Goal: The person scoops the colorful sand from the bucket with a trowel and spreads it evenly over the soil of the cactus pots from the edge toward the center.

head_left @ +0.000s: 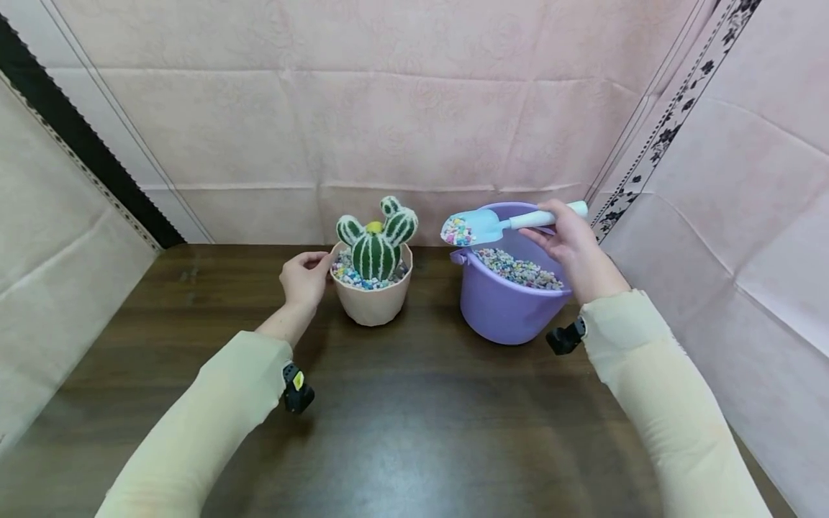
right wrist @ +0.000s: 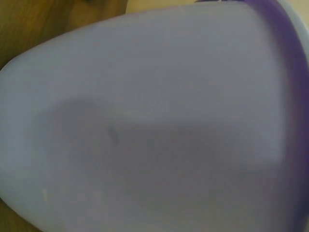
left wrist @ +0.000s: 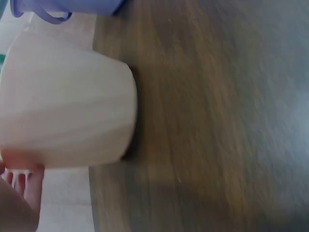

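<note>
A beige flowerpot (head_left: 372,306) holds a green and white cactus (head_left: 376,255) set in multicoloured pebbles (head_left: 369,282). My left hand (head_left: 306,279) pinches the pot's rim at its left side; the left wrist view catches only part of that hand (left wrist: 21,198) beside the pot (left wrist: 72,101). With my right hand (head_left: 570,241) I grip the handle of a light blue shovel (head_left: 486,224), whose scoop carries some pebbles (head_left: 457,232). The shovel is above a purple bucket (head_left: 505,309) partly filled with pebbles (head_left: 521,270). The bucket's wall (right wrist: 154,106) fills the right wrist view, hiding the right hand there.
Pot and bucket stand near the back of a dark wooden table (head_left: 401,432), with a gap between them. A pale cloth-covered wall (head_left: 401,129) rises behind, and another (head_left: 732,237) borders the right side. The bucket's handle (left wrist: 50,17) hangs toward the pot.
</note>
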`<state>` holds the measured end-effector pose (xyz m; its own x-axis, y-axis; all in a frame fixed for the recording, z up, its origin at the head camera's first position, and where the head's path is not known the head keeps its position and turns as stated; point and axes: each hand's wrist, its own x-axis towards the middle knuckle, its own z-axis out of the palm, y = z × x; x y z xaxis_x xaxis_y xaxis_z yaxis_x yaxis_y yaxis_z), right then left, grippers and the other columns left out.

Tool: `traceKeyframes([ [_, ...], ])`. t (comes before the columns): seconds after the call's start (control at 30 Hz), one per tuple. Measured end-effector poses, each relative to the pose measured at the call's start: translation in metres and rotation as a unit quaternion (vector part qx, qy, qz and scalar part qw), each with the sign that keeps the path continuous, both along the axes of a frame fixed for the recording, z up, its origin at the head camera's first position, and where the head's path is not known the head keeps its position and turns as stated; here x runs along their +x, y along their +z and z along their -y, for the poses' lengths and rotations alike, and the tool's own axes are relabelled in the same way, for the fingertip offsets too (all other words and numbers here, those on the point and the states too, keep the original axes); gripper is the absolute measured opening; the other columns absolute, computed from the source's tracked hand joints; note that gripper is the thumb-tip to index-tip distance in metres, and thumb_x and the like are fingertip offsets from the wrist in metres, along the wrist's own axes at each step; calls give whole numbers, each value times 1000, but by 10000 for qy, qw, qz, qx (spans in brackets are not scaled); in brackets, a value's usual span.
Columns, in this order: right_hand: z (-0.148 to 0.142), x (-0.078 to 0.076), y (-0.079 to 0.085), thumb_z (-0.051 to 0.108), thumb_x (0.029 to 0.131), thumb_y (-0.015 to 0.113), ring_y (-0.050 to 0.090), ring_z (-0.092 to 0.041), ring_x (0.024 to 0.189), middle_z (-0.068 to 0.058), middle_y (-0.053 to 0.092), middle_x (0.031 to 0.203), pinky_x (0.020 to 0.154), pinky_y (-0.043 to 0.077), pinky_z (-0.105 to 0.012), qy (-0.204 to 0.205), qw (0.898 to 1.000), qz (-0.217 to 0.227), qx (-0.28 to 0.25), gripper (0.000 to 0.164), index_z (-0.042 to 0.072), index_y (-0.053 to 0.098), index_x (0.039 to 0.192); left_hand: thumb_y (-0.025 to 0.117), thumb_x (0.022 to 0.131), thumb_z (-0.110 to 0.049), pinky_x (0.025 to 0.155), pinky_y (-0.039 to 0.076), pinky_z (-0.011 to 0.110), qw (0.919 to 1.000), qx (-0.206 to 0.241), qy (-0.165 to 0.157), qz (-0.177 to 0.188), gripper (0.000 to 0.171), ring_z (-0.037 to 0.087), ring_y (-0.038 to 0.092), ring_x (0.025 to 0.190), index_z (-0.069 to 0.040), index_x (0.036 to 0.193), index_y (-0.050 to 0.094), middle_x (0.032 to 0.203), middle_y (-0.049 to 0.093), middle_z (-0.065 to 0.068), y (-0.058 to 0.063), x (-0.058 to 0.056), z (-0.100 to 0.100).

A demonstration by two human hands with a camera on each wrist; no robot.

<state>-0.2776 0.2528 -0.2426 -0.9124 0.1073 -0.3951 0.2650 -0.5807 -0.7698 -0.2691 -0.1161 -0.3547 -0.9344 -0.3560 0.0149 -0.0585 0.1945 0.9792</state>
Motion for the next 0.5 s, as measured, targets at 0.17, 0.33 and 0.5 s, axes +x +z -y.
traceKeyframes([
  [0.17,8,-2,-1,6,90,54,63,-21,70,-8,50,98,64,60,-33,-31,9998,-118,173,19,12,40,101,63,89,-22,54,50,11,9997,-119,98,164,29,5,59,68,0,108,66,101,67,17,4,3,-4],
  [0.33,15,-4,-3,5,90,51,62,-18,70,-6,50,95,62,60,-31,75,9994,-214,261,12,10,42,97,60,90,-15,55,52,14,9995,48,-203,252,28,2,56,67,0,114,65,109,65,18,4,1,-3],
  [0.5,23,-5,-5,4,90,51,63,-19,67,-6,54,89,60,59,-31,210,9992,-225,264,10,9,43,93,61,90,-20,56,51,12,9991,81,-283,312,33,4,57,71,-2,118,63,114,64,17,5,-4,2],
])
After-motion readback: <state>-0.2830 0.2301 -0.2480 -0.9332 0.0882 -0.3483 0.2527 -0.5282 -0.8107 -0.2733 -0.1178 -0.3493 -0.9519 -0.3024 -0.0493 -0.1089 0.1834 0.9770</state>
